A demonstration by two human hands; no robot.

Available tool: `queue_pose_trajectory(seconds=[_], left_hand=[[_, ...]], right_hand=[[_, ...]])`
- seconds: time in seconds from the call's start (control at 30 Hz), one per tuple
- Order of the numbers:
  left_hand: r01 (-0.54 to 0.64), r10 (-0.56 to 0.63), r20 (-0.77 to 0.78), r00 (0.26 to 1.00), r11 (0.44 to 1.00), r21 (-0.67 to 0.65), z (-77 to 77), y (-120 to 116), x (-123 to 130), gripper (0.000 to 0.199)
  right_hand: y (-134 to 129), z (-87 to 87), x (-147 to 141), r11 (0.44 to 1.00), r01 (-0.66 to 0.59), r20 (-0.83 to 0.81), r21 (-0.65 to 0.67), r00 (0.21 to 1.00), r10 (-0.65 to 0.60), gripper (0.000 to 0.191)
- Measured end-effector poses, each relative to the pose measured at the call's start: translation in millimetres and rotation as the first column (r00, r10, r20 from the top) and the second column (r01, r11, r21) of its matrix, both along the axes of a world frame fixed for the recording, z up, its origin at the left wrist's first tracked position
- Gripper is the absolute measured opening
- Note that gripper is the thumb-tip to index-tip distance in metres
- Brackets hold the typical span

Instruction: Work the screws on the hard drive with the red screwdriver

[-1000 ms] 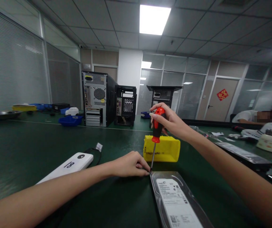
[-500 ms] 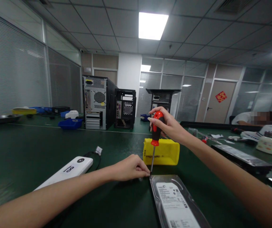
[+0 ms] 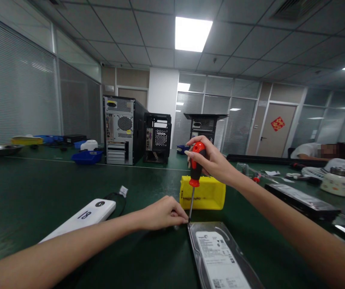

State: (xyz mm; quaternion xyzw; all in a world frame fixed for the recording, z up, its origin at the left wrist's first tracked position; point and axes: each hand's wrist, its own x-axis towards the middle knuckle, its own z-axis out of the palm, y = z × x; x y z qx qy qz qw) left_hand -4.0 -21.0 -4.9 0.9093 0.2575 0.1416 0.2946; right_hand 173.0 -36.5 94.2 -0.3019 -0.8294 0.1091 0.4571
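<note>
A red and black screwdriver (image 3: 196, 166) stands nearly upright in my right hand (image 3: 210, 158), its fingers wrapped round the handle. The shaft's tip meets the far left corner of a hard drive (image 3: 220, 257), which lies label up on the green table (image 3: 136, 257). Beside that tip, my left hand (image 3: 168, 212) is closed, with thumb and forefinger pinched together; what they hold, if anything, is too small to tell. Just behind the drive sits a yellow bin (image 3: 213, 192) with small dark bits inside, perhaps screws.
A white device marked 18 (image 3: 85, 216) lies at left with a cable. Computer cases (image 3: 124, 130) and a blue bin (image 3: 87, 157) stand further back. On the right are another drive (image 3: 305, 198), a cream jar (image 3: 336, 182) and a person (image 3: 319, 152) behind the table.
The whole view has shifted slightly. Both hands keep nearly the same pose, with the screwdriver still at the drive's corner.
</note>
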Motion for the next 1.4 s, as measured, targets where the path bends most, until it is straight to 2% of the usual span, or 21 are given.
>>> queue_pose_trajectory(seconds=[0.3, 0.57, 0.73, 0.87, 0.97, 1.1, 1.4], left_hand=[[0.014, -0.014, 0.023, 1.0, 1.0, -0.013, -3.1, 1.7, 0.9, 0.024], [-0.008, 0.008, 0.003, 1.0, 1.0, -0.017, 3.0, -3.1, 3.1, 0.023], [-0.078, 0.08, 0.007, 0.997, 0.986, -0.15, 2.0, -2.6, 6.0, 0.025], [-0.152, 0.171, 0.031, 0.985, 0.933, -0.327, -3.8, 1.2, 7.4, 0.026], [-0.199, 0.226, 0.022, 0.974, 0.897, -0.393, -6.6, 2.5, 7.2, 0.028], [-0.23, 0.255, 0.0, 0.967, 0.871, -0.434, -7.0, 2.8, 6.5, 0.032], [-0.242, 0.264, -0.01, 0.964, 0.867, -0.437, -7.1, 4.4, 7.2, 0.033]], right_hand=[[-0.8, -1.1, 0.2, 1.0, -0.008, 0.005, -0.001, 1.0, 0.008, 0.029], [-4.3, 0.1, 1.3, 1.0, 0.003, 0.02, 0.018, 1.0, -0.004, 0.027], [-3.3, -0.1, 1.0, 1.0, 0.001, 0.012, 0.02, 1.0, -0.001, 0.026], [-2.2, -0.7, 0.4, 1.0, 0.004, 0.002, 0.023, 1.0, -0.004, 0.027], [-3.0, -1.1, -0.1, 1.0, 0.009, -0.001, 0.02, 1.0, -0.009, 0.027], [-6.0, -1.0, -1.1, 1.0, 0.02, 0.01, 0.011, 1.0, -0.02, 0.028], [-7.6, 0.4, -0.7, 1.0, 0.015, 0.024, -0.026, 1.0, -0.014, 0.026]])
